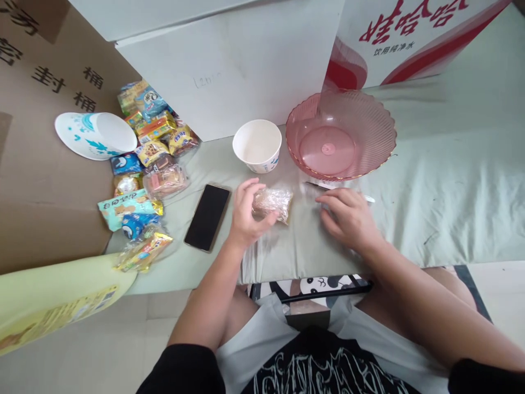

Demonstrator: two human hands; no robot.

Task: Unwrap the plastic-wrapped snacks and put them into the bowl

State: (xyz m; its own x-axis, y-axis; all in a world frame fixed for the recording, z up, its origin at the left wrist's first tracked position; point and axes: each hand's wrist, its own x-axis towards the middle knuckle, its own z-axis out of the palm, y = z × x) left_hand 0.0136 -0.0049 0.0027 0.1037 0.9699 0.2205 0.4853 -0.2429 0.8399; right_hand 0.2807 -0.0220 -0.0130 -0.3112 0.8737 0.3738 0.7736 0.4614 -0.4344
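My left hand [249, 216] curves around the left side of a snack packet in clear, shiny wrapping [275, 203], thumb at its lower edge and fingers at its upper edge. The packet lies on the cloth. Resting to the right, my right hand [350, 219] has loosely bent fingers with no object visible in them. Just beyond it lies a thin item with a dark tip and a pale end [369, 199], partly hidden by the hand; its kind is unclear. A white paper bowl [257, 145] stands upright behind the packet, beside a pink transparent fluted bowl [342, 137].
A black phone [208, 217] lies left of my left hand. Several wrapped snacks [153, 148] are heaped farther left, with a tilted paper bowl [96, 135] against the brown carton [49, 180]. White boxes [229, 71] wall off the back of the cloth-covered table [443, 191].
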